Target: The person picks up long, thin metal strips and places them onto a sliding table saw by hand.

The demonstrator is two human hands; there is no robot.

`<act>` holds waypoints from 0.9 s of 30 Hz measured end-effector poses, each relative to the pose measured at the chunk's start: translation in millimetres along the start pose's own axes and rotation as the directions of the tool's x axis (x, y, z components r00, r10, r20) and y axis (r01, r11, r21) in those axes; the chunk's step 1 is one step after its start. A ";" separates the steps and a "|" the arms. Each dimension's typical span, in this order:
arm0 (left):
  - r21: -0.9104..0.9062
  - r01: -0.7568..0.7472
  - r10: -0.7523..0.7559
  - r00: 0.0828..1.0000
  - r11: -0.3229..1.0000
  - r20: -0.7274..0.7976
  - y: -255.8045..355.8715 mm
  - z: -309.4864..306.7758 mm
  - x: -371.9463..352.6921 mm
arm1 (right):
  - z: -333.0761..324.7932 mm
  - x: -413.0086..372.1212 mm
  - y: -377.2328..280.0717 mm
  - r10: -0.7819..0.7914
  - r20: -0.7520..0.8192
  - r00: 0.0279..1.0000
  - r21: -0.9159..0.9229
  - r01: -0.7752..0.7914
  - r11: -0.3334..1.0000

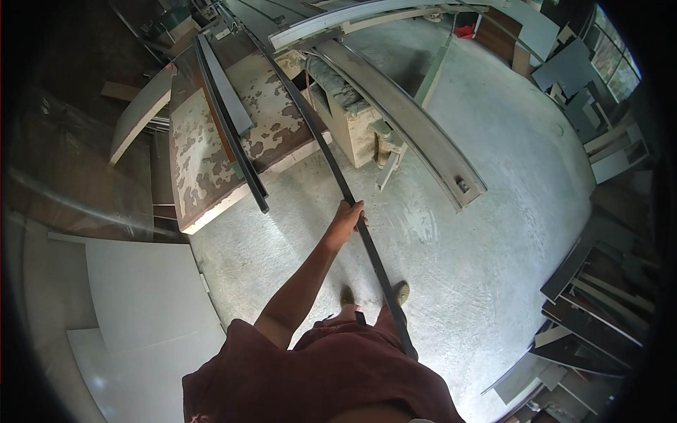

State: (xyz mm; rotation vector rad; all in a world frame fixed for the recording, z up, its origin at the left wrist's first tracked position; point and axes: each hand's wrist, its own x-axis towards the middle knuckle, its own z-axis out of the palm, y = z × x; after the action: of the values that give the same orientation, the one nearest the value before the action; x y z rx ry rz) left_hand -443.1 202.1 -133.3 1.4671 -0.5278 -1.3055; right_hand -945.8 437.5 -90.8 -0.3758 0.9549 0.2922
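holding: the left hand (347, 222) was closed around a long dark strip (376, 262), with the fingers wrapped over its top.
right hand: it did not show, so i could not tell what it did.
where the strip was: it ran far out past the hand toward the work stands. it also ran back below the hand to the person's hip, up in the air over the floor (479, 247).
how it would handle: it looked thin, hard and very long. i think it would be light but wobbly, with ends that could swing and bump things.
where to hold: near the middle, where the hand was, looked best. a second grip closer to the body would steady it.
count of strips: one was in the hand. one second dark strip (233, 137) lay on the worn board (204, 176), up and left of the hand.
count of hands seen: one.
count of shoes (402, 290): two, below the hand.
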 end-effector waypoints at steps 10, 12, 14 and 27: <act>0.040 0.065 -0.064 0.997 0.997 -0.033 8.5 -40.5 45.2 | 56.7 21.5 15.6 -0.061 -0.059 0.996 -0.077 0.056 0.995; 0.079 0.119 -0.119 0.993 0.990 -0.005 29.7 -42.7 38.9 | 67.2 25.6 17.5 -0.070 -0.070 0.995 -0.097 0.064 0.993; 0.111 0.143 -0.140 0.989 0.983 -0.040 42.3 -46.6 37.7 | 74.4 30.5 17.8 -0.079 -0.080 0.994 -0.124 0.068 0.990; 0.345 0.081 -0.115 0.990 0.935 0.081 68.9 -88.3 71.5 | 120.0 57.4 4.6 -0.196 -0.124 0.973 0.003 0.198 0.980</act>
State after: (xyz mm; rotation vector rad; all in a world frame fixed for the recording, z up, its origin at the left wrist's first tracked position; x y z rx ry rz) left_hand -320.7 153.3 -116.8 1.7364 -0.7872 -1.4223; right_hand -828.1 498.3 -76.9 -0.4751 1.0315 0.0810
